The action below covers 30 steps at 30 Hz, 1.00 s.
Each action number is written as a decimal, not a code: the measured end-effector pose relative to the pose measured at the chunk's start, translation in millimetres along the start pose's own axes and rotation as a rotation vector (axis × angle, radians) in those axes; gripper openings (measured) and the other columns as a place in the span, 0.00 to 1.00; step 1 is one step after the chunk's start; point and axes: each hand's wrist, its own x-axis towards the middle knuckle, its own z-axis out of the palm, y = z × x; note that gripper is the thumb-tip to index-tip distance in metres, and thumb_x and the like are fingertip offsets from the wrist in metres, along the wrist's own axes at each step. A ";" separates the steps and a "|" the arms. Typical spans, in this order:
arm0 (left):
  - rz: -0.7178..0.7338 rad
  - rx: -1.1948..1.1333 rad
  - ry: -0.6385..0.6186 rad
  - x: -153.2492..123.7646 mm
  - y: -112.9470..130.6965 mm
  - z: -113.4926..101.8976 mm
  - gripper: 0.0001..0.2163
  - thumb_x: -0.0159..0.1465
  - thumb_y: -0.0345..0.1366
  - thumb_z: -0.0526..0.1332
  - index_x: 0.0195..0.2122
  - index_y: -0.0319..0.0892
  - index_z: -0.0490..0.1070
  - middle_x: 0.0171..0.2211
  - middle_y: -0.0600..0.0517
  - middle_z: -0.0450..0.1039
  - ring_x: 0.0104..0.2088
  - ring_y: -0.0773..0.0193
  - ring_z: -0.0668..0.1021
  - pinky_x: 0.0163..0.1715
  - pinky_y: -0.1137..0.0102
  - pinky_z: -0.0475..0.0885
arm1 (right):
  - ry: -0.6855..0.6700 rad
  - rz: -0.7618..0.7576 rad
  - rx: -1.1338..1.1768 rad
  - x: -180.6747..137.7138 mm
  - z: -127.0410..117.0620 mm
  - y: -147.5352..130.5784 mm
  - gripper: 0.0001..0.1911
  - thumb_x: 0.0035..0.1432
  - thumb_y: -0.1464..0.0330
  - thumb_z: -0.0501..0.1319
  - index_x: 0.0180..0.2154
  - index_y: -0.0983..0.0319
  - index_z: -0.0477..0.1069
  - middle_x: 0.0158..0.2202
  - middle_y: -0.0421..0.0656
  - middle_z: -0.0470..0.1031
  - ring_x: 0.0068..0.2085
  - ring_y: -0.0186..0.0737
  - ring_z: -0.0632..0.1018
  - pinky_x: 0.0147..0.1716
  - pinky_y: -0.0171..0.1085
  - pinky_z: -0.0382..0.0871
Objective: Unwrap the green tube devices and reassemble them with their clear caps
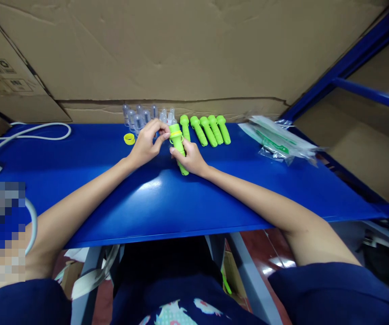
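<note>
My right hand (192, 158) is wrapped around a bright green flashlight body (181, 155), held tilted with its threaded open end up and away from me. A thin yellow ring (176, 134) sits around its neck, just below the thread. My left hand (149, 142) has thumb and forefinger pinched at the left edge of that ring; the exact contact is partly hidden by the fingers. Left of my left hand, another yellow ring (129, 139) lies on the blue table (140, 203). Behind the hands stand several clear plastic cylinders (131, 118), partly covered by my left hand.
Several green flashlights (208, 131) lie in a row at the back, right of centre. Flat plastic bags (279, 137) with green print are piled at the right. A white cable (45, 131) loops at the left. Cardboard (181, 54) walls the back; a blue frame (343, 67) rises at right.
</note>
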 end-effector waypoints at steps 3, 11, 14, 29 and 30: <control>0.007 0.002 0.002 -1.0 -1.5 1.6 0.21 0.74 0.55 0.53 0.36 0.43 0.70 0.34 0.48 0.74 0.36 0.60 0.76 0.40 0.63 0.74 | 0.002 -0.025 -0.004 0.5 0.0 -0.4 0.15 0.65 0.54 0.57 0.41 0.60 0.68 0.29 0.43 0.74 0.31 0.43 0.75 0.35 0.43 0.73; 0.003 0.007 -0.013 -2.4 -1.3 1.7 0.19 0.75 0.53 0.52 0.36 0.43 0.68 0.34 0.48 0.73 0.36 0.61 0.76 0.41 0.65 0.73 | -0.008 -0.049 -0.020 -0.1 0.5 1.5 0.16 0.65 0.54 0.56 0.42 0.60 0.67 0.31 0.43 0.75 0.31 0.43 0.76 0.36 0.43 0.73; -0.022 -0.010 -0.007 -3.3 -0.2 2.9 0.19 0.75 0.53 0.52 0.38 0.43 0.68 0.35 0.49 0.73 0.36 0.63 0.76 0.38 0.66 0.73 | -0.015 -0.034 -0.017 0.4 0.9 2.1 0.18 0.66 0.53 0.56 0.45 0.61 0.67 0.31 0.43 0.76 0.31 0.44 0.76 0.36 0.44 0.73; 0.056 -0.121 0.169 -13.8 -21.1 19.4 0.33 0.73 0.56 0.53 0.74 0.61 0.40 0.67 0.42 0.59 0.56 0.50 0.77 0.55 0.56 0.72 | 0.007 -0.049 0.004 0.5 3.8 5.2 0.23 0.69 0.48 0.55 0.50 0.61 0.64 0.31 0.43 0.76 0.31 0.44 0.78 0.35 0.43 0.75; 0.059 -0.118 0.173 -13.5 -20.6 18.9 0.33 0.73 0.57 0.53 0.74 0.62 0.38 0.69 0.42 0.57 0.57 0.50 0.77 0.55 0.56 0.72 | 0.011 -0.060 -0.003 0.6 4.1 5.7 0.24 0.69 0.48 0.55 0.50 0.61 0.65 0.32 0.43 0.76 0.32 0.44 0.79 0.36 0.44 0.75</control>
